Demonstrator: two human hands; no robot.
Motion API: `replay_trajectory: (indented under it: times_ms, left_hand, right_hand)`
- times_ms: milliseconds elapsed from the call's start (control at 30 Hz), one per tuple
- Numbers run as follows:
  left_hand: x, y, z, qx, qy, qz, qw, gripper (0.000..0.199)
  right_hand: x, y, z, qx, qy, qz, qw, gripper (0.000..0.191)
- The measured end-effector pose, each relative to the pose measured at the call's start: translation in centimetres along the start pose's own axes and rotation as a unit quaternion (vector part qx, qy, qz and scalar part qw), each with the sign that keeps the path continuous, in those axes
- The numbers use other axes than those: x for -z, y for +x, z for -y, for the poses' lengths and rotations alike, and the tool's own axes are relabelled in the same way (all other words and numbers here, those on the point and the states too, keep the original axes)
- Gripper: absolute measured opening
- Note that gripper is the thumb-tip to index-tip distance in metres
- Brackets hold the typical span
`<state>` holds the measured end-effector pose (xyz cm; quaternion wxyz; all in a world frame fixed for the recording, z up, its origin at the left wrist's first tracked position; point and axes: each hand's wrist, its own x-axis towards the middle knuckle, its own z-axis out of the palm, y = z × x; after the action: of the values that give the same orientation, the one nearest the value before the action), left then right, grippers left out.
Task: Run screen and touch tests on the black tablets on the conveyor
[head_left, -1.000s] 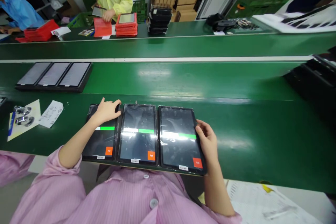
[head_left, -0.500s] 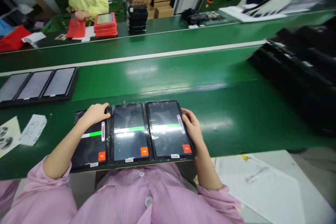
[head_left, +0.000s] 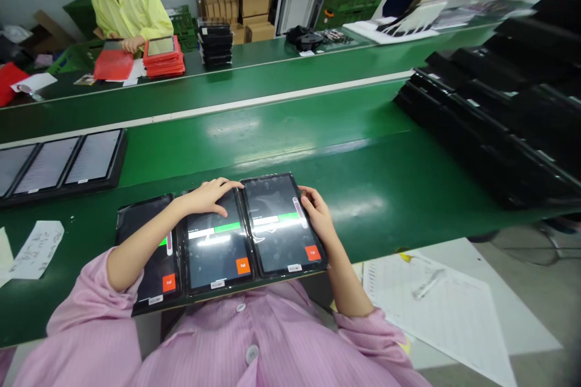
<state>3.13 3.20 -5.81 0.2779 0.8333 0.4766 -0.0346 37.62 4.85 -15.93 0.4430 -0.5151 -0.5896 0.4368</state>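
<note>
Three black tablets with lit screens lie side by side along the front edge of the green bench. Each screen has a white and green bar and an orange square. My left forearm crosses the left tablet (head_left: 158, 269) and hides part of it. Over the top of the middle tablet (head_left: 218, 263) is my left hand (head_left: 209, 196), thumb and fingers apart, its fingertips at the upper left corner of the right tablet (head_left: 275, 242). My right hand (head_left: 321, 217) holds that right tablet by its right edge, thumb toward the front.
Tablets in a dark tray (head_left: 115, 172) stand at the left, with a handwritten paper slip (head_left: 39, 248) nearer. A large pile of black cases (head_left: 490, 115) occupies the right. Across the bench (head_left: 376, 193), a person in yellow handles red covers (head_left: 113, 66). A notebook (head_left: 436, 305) lies at lower right.
My left hand has moved right, from the top of the left tablet across the middle one to the right tablet's corner. My right hand keeps its place. The view has shifted slightly right.
</note>
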Motion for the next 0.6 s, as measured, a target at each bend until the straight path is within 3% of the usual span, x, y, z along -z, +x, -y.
replay_trajectory:
  times_ms: [133,333,600]
  left_hand:
    - [0.7,0.2,-0.1,0.016,0.036,0.049,0.998,0.053]
    - [1.3,0.9,-1.1,0.032,0.050,0.084,0.995,0.053]
    - [1.7,1.7,-0.8,0.045,0.030,0.101,0.993,0.055]
  right_hand:
    - [0.0,0.0,0.1,0.005,-0.008,0.002,1.000,0.047]
    - [0.1,0.0,0.0,0.004,0.002,0.005,1.000,0.044]
    - [0.1,0.0,-0.1,0.000,0.011,0.005,1.000,0.039]
